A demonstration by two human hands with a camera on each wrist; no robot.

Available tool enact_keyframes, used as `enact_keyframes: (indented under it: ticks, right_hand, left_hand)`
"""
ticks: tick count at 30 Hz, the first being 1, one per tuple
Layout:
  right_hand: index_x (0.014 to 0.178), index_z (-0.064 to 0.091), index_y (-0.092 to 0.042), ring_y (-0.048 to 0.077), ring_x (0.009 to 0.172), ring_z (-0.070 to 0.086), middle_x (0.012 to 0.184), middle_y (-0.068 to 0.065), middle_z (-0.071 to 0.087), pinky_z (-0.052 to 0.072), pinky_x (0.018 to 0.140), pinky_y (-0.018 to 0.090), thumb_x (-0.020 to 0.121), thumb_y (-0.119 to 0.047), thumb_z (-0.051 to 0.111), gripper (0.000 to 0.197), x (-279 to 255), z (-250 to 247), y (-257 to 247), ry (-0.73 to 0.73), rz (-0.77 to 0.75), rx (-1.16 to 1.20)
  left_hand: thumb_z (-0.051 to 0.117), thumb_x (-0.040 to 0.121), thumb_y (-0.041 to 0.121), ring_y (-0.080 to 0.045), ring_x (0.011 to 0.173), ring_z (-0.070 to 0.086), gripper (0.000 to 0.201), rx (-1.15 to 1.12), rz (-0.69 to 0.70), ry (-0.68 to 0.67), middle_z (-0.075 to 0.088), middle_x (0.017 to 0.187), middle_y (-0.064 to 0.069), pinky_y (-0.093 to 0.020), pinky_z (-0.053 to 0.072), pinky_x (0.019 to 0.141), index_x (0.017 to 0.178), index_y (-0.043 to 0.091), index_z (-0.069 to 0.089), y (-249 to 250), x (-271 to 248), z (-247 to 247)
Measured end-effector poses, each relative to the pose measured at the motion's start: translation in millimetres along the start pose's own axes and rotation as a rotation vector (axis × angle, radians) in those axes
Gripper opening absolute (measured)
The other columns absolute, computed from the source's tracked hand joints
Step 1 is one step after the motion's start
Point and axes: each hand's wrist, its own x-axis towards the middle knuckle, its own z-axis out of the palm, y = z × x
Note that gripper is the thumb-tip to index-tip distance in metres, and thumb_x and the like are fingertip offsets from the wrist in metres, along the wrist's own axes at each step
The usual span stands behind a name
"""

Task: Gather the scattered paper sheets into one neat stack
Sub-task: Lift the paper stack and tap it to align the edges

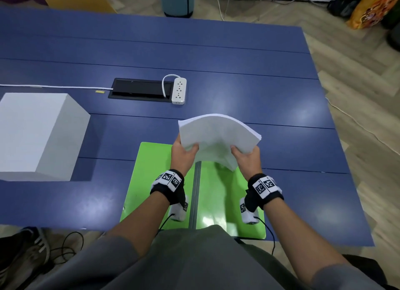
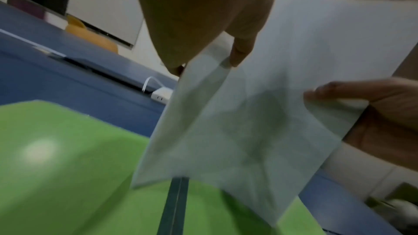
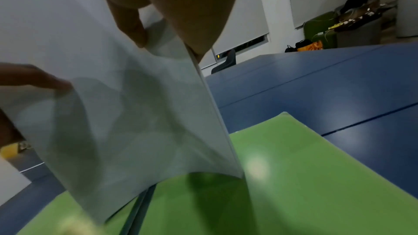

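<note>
Each wrist wears a black band (image 1: pixel 166 187) with white tags of black squares (like little puzzles). A small white camera (image 1: pixel 249 212) hangs under each, with a thin black wire (image 1: pixel 269 229). The sleeves (image 1: pixel 104 263) are grey.

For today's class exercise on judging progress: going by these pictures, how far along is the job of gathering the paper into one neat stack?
Done: no loose sheets show on the blue table; the paper stack is one bundle. In hand: the left hand and right hand grip its near edge, and it is raised and bowed over the green mat. Left: square the slightly fanned edges and lay the bundle flat.
</note>
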Motion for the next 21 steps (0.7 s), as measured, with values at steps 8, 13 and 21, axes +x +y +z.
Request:
enact_keyframes:
  ticks: [8,13,21]
  right_hand:
    - [0.081,0.056,-0.019,0.009,0.072,0.062,0.082,-0.003,0.064,0.051,0.065,0.013,0.083,0.007,0.063,0.027,-8.3,8.8,32.7,0.024,0.092,0.001]
    - [0.086,0.059,-0.016,0.007,0.075,0.061,0.087,-0.002,0.065,0.047,0.068,0.006,0.083,0.007,0.063,0.024,-7.7,0.1,42.0,0.068,0.064,-0.002]
    - [0.103,0.060,-0.013,0.016,0.083,0.064,0.096,0.006,0.067,0.052,0.075,0.025,0.071,0.012,0.063,0.041,-26.1,-41.3,79.3,0.007,0.178,-0.159]
  left_hand:
    - [0.064,0.081,-0.004,-0.020,0.089,0.061,0.037,0.093,-0.096,0.017,0.064,0.101,-0.008,-0.033,0.054,0.085,0.118,-0.002,0.056,-41.6,-13.1,5.7]
    - [0.060,0.081,-0.008,0.005,0.079,0.060,0.040,0.052,-0.064,-0.033,0.062,0.098,0.005,-0.004,0.044,0.072,0.117,0.009,0.054,-42.9,-22.5,3.5]
    - [0.059,0.079,-0.011,-0.018,0.093,0.057,0.046,0.095,-0.237,-0.258,0.057,0.106,-0.004,-0.008,0.043,0.070,0.119,0.006,0.044,-68.9,-63.0,11.9]
